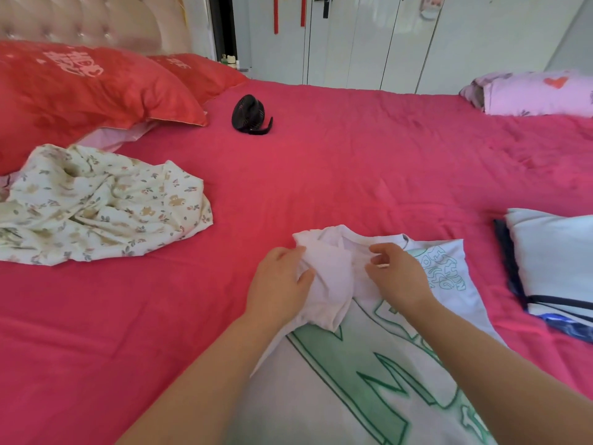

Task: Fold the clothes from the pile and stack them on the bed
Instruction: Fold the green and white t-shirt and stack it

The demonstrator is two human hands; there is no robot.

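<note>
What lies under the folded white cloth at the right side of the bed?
A dark blue garment shows along the left and near edges of the white cloth; the rest is covered.

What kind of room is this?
Most likely a bedroom: a wide bed with a pink-red sheet, red pillows against a padded headboard, and white wardrobe doors behind. The left hand grips a white T-shirt on the bed.

Bright, even daylight, soft shadows; wide-angle bending at edges, and perhaps slight motion blur.
</note>
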